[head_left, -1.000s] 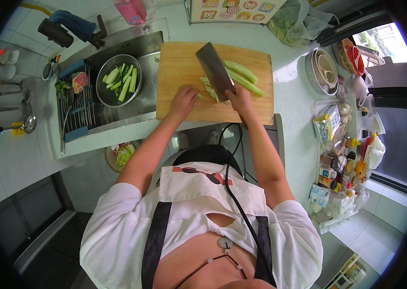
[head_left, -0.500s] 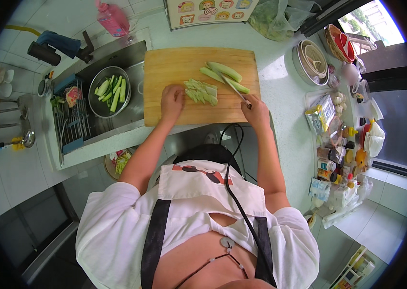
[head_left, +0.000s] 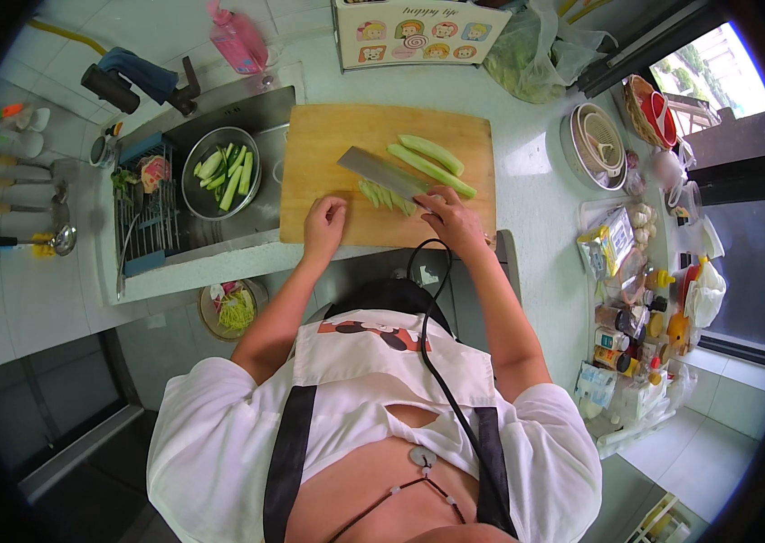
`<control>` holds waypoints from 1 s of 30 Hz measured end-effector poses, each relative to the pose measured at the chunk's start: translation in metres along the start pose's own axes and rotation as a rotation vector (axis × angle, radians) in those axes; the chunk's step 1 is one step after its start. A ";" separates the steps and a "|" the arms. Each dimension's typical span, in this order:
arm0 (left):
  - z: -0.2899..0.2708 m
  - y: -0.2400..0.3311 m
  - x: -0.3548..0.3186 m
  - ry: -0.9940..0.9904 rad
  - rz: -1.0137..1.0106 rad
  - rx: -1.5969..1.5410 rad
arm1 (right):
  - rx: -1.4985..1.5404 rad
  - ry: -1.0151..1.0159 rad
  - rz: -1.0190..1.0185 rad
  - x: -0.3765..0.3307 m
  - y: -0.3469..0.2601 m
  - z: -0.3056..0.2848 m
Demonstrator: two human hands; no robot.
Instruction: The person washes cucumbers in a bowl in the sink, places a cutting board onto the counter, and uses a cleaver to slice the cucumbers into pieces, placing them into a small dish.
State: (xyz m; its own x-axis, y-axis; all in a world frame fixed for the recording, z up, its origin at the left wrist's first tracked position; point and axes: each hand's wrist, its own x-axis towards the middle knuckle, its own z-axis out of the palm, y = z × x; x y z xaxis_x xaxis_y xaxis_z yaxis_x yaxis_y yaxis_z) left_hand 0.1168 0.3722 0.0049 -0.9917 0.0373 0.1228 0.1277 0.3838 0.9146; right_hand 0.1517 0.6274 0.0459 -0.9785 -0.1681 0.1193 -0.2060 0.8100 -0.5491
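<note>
A wooden cutting board (head_left: 328, 136) lies on the counter. My right hand (head_left: 455, 222) grips a cleaver, its wide blade (head_left: 378, 170) slanting over the board toward the far left. Partly beneath the blade is a small heap of thin, pale green cucumber-like slices (head_left: 384, 196). Beyond it, on the right half of the board, rest long pieces (head_left: 432, 156) of the same vegetable. My left hand (head_left: 324, 223) rests at the board's near edge with its fingers curled in; nothing shows in them. The cleaver's handle is hidden by my right hand.
Left of the board, a metal bowl (head_left: 249, 195) of green vegetable pieces stands in the sink (head_left: 278, 104), beside a dish rack (head_left: 152, 217). White baskets (head_left: 613, 172), bottles and packets crowd the right counter. A black cable (head_left: 441, 362) hangs down in front of me.
The cleaver has swung left from the long pieces to over the slices, its blade now broadside. My left hand has drawn back from the slices, fingers curled. The whole view has shifted slightly.
</note>
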 end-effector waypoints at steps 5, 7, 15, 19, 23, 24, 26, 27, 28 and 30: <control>-0.010 -0.003 -0.004 0.035 -0.021 -0.047 | -0.074 0.003 -0.056 0.020 0.002 0.013; -0.016 -0.003 -0.007 0.006 -0.066 -0.031 | -0.037 -0.013 -0.009 0.021 0.006 0.018; -0.048 0.010 -0.013 -0.041 -0.035 -0.012 | -0.014 0.184 0.234 0.002 -0.006 0.027; -0.045 0.000 -0.013 -0.096 0.014 -0.082 | 0.180 0.407 0.475 -0.023 -0.051 0.010; -0.028 0.002 -0.019 -0.178 0.116 -0.166 | 0.214 0.611 0.495 -0.072 -0.087 0.003; -0.028 0.009 -0.020 -0.211 0.109 -0.168 | 0.257 0.630 0.535 -0.083 -0.099 0.000; -0.033 0.021 -0.026 -0.274 0.133 -0.182 | 0.344 0.709 0.538 -0.105 -0.119 -0.003; -0.038 0.029 -0.029 -0.297 0.154 -0.199 | 0.353 0.722 0.567 -0.116 -0.128 -0.004; -0.044 0.036 -0.034 -0.303 0.183 -0.167 | 0.369 0.737 0.589 -0.128 -0.136 -0.004; -0.057 0.035 -0.043 -0.359 0.228 -0.150 | 0.440 0.757 0.651 -0.154 -0.148 0.000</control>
State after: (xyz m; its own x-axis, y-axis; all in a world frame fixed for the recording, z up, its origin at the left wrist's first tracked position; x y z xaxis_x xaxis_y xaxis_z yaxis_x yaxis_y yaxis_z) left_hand 0.1646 0.3318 0.0534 -0.8761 0.4338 0.2106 0.3178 0.1911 0.9287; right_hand 0.3327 0.5332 0.1093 -0.6755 0.7314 0.0938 0.2200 0.3214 -0.9210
